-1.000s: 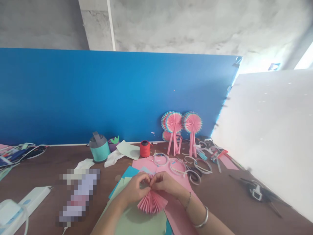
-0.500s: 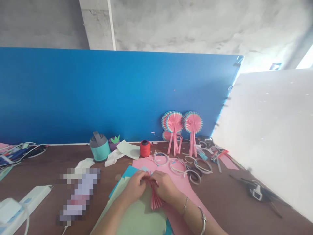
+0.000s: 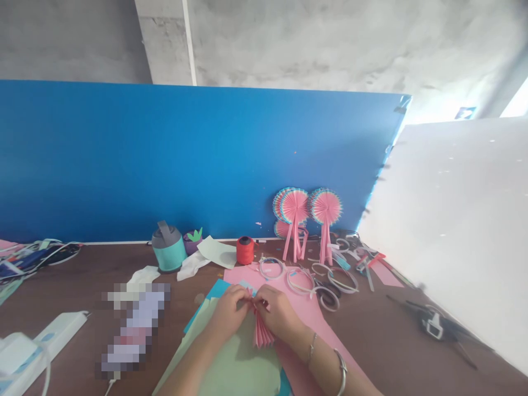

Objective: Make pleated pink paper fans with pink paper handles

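Note:
A pink pleated paper strip is pinched together near its upper middle, its lower folds spreading out like a fan. My left hand closes thumb and fingers on its upper left side. From the right, my right hand grips the same paper, fingertips nearly meeting those of the left. The fingers cover the pinched part. Under both hands lie light green paper sheets and, to the right, pink paper sheets. A blue sheet shows beneath the green.
Finished pink paper fans lean against the blue partition. A red thread spool, white tape rings and a teal cup stand behind the hands. A power strip lies left, a black cable with a buckle right.
The lower end of the pleated paper has swung slightly up and left. Both hands keep their pinch, with the fingertips shifted only a little.

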Action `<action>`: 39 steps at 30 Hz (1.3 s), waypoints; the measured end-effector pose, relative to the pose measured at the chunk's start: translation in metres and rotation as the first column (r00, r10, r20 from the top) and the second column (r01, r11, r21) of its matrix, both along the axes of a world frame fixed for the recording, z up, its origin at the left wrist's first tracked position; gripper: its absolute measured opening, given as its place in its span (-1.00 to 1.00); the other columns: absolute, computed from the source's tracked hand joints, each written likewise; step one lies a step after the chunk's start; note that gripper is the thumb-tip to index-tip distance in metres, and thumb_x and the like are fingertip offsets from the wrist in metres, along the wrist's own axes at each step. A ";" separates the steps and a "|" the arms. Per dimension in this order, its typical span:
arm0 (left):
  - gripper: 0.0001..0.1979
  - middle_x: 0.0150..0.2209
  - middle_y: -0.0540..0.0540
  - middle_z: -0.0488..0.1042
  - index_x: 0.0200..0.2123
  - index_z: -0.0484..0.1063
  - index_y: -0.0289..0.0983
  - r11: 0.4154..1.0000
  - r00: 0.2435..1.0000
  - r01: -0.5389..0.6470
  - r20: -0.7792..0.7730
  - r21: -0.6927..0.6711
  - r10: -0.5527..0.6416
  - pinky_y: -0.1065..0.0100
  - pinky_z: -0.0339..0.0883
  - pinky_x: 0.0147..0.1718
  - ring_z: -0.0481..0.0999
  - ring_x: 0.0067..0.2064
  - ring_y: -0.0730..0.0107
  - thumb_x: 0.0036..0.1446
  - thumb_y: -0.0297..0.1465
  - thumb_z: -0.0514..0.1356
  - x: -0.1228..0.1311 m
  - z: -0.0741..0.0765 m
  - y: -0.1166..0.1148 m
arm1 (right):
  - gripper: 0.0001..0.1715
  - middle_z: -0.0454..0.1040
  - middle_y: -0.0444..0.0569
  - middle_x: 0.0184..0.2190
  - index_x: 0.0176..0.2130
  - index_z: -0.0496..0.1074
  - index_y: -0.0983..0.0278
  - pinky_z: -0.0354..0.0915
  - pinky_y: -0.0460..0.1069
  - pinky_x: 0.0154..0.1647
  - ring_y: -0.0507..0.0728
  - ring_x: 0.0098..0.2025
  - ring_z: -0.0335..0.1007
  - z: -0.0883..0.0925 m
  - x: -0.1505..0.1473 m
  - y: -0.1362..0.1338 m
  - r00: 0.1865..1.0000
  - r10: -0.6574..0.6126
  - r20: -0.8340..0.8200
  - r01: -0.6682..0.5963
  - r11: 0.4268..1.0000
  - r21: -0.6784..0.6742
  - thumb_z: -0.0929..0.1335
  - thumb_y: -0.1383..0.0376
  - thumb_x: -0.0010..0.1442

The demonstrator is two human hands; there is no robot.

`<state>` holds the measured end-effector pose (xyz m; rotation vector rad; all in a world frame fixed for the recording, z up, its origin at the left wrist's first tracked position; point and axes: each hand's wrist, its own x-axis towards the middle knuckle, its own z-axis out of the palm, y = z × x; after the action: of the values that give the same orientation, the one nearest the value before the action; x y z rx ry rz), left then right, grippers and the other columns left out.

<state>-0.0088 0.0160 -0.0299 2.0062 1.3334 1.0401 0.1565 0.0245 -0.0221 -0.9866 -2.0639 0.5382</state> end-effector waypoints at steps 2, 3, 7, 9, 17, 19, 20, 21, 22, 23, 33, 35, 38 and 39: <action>-0.88 -0.39 -0.10 0.42 -0.48 0.37 -0.24 1.000 1.000 -0.002 -0.015 0.005 0.002 0.28 0.25 -0.23 0.39 -0.26 0.26 0.02 -0.49 0.06 0.000 0.002 -0.002 | -0.77 0.44 -0.05 -0.48 -0.48 0.43 0.31 0.22 -0.09 -0.40 0.06 -0.43 0.33 0.001 -0.001 0.000 1.000 -0.009 -0.024 0.008 0.999 -0.037 0.27 0.57 -0.06; -0.88 -0.40 -0.09 0.41 -0.48 0.35 -0.24 1.000 1.000 -0.002 -0.018 0.007 0.002 0.28 0.24 -0.23 0.38 -0.27 0.26 0.02 -0.50 0.05 0.000 0.003 -0.003 | -0.78 0.45 -0.05 -0.48 -0.48 0.44 0.31 0.22 -0.09 -0.40 0.05 -0.43 0.33 0.001 -0.002 0.000 0.999 -0.012 -0.041 0.010 0.998 -0.066 0.27 0.56 -0.06; -0.89 -0.39 -0.07 0.39 -0.47 0.31 -0.23 1.000 1.000 0.022 -0.002 -0.002 -0.022 0.30 0.23 -0.23 0.37 -0.26 0.29 0.00 -0.51 0.04 0.000 0.009 -0.007 | -0.80 0.49 -0.06 -0.49 -0.49 0.49 0.30 0.24 -0.08 -0.39 0.06 -0.44 0.35 0.000 -0.001 0.004 0.986 -0.055 -0.159 0.006 0.956 -0.293 0.29 0.51 -0.08; -0.90 -0.39 -0.06 0.39 -0.47 0.30 -0.23 0.999 0.999 0.039 0.008 -0.007 -0.039 0.32 0.23 -0.24 0.37 -0.27 0.30 -0.01 -0.52 0.04 0.000 0.011 -0.008 | -0.89 0.49 -0.08 -0.53 -0.53 0.48 0.31 0.23 -0.07 -0.40 0.05 -0.46 0.34 0.000 0.002 0.007 0.969 -0.071 -0.235 -0.046 0.887 -0.460 0.34 0.46 -0.10; -0.85 -0.40 -0.04 0.39 -0.56 0.18 -0.22 0.994 0.989 0.106 0.100 0.005 -0.106 0.37 0.20 -0.32 0.36 -0.32 0.36 -0.11 -0.59 0.04 0.000 0.020 -0.012 | -0.82 0.36 -0.15 -0.65 -0.66 0.43 0.33 0.14 -0.07 -0.45 -0.02 -0.55 0.20 0.026 0.015 0.007 0.883 -0.153 -0.444 -0.272 0.605 -0.749 0.47 0.28 -0.23; -0.84 -0.38 -0.05 0.40 -0.58 0.15 -0.22 0.993 0.985 0.118 0.132 -0.007 -0.116 0.39 0.19 -0.35 0.37 -0.33 0.37 -0.12 -0.59 0.03 0.002 0.021 -0.014 | -0.82 0.29 -0.18 -0.70 -0.70 0.40 0.32 0.10 -0.08 -0.50 -0.04 -0.59 0.13 0.031 0.014 0.005 0.873 -0.182 -0.453 -0.280 0.575 -0.769 0.45 0.31 -0.23; -0.85 -0.38 -0.05 0.40 -0.58 0.15 -0.22 0.992 0.981 0.121 0.153 -0.020 -0.117 0.39 0.19 -0.36 0.38 -0.33 0.37 -0.13 -0.59 0.03 0.003 0.022 -0.015 | -0.81 0.25 -0.21 -0.73 -0.72 0.38 0.32 0.06 -0.09 -0.52 -0.05 -0.61 0.09 0.032 0.014 0.005 0.870 -0.187 -0.457 -0.288 0.560 -0.777 0.44 0.33 -0.23; -0.86 -0.37 -0.06 0.41 -0.58 0.17 -0.22 0.991 0.977 0.127 0.179 -0.039 -0.118 0.38 0.19 -0.36 0.39 -0.32 0.36 -0.14 -0.58 0.03 0.003 0.022 -0.015 | -0.81 0.21 -0.22 -0.75 -0.74 0.37 0.32 0.03 -0.09 -0.54 -0.07 -0.63 0.05 0.031 0.014 0.005 0.863 -0.189 -0.469 -0.304 0.548 -0.779 0.43 0.35 -0.23; -0.87 -0.36 -0.07 0.42 -0.57 0.19 -0.22 0.989 0.970 0.136 0.212 -0.060 -0.120 0.38 0.20 -0.35 0.41 -0.31 0.35 -0.15 -0.58 0.03 0.004 0.022 -0.015 | -0.81 0.19 -0.23 -0.75 -0.75 0.37 0.32 0.00 -0.10 -0.55 -0.07 -0.63 0.03 0.030 0.013 0.005 0.852 -0.184 -0.490 -0.329 0.540 -0.775 0.42 0.37 -0.24; -0.88 -0.36 -0.07 0.44 -0.56 0.21 -0.22 0.986 0.961 0.145 0.250 -0.083 -0.121 0.37 0.22 -0.32 0.42 -0.29 0.34 -0.15 -0.57 0.03 0.005 0.022 -0.016 | -0.83 0.20 -0.22 -0.74 -0.74 0.38 0.33 -0.01 -0.10 -0.56 -0.07 -0.62 0.03 0.028 0.013 0.005 0.839 -0.179 -0.513 -0.356 0.532 -0.768 0.42 0.38 -0.24; -0.93 -0.44 0.04 0.41 -0.54 0.22 -0.25 0.926 0.760 0.243 0.650 -0.289 0.003 0.46 0.10 -0.51 0.19 -0.58 0.62 -0.09 -0.49 0.08 0.011 0.023 -0.016 | -0.76 0.38 -0.10 -0.53 -0.52 0.40 0.32 0.09 -0.14 -0.53 -0.04 -0.52 0.21 0.013 0.021 0.019 0.751 -0.297 -0.590 -0.450 0.426 -0.785 0.43 0.20 -0.15; -0.95 -0.49 0.07 0.37 -0.54 0.23 -0.26 0.922 0.741 0.228 0.670 -0.314 0.045 0.47 0.07 -0.54 0.17 -0.59 0.62 -0.08 -0.48 0.08 0.011 0.021 -0.015 | -0.72 0.37 -0.09 -0.52 -0.51 0.37 0.30 0.08 -0.14 -0.54 -0.03 -0.51 0.21 0.012 0.021 0.020 0.747 -0.301 -0.593 -0.435 0.453 -0.778 0.41 0.13 -0.09; -0.96 -0.51 0.07 0.36 -0.54 0.25 -0.26 0.919 0.753 0.200 0.654 -0.340 0.078 0.46 0.11 -0.52 0.22 -0.57 0.60 -0.09 -0.47 0.08 0.009 0.015 -0.010 | -0.71 0.36 -0.09 -0.54 -0.52 0.34 0.28 0.14 -0.10 -0.51 0.02 -0.51 0.22 0.012 0.020 0.019 0.789 -0.265 -0.554 -0.367 0.520 -0.772 0.35 0.11 -0.02; -0.96 -0.51 0.07 0.36 -0.54 0.25 -0.26 0.918 0.761 0.191 0.643 -0.347 0.085 0.46 0.12 -0.52 0.22 -0.57 0.60 -0.09 -0.46 0.07 0.008 0.013 -0.009 | -0.70 0.35 -0.09 -0.56 -0.54 0.32 0.27 0.16 -0.09 -0.50 0.03 -0.52 0.23 0.012 0.019 0.018 0.809 -0.246 -0.534 -0.337 0.549 -0.765 0.34 0.10 -0.01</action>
<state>-0.0004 0.0073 -0.0170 1.1975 0.9830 1.1775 0.1756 0.0428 -0.0102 -1.0601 -1.1764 1.7590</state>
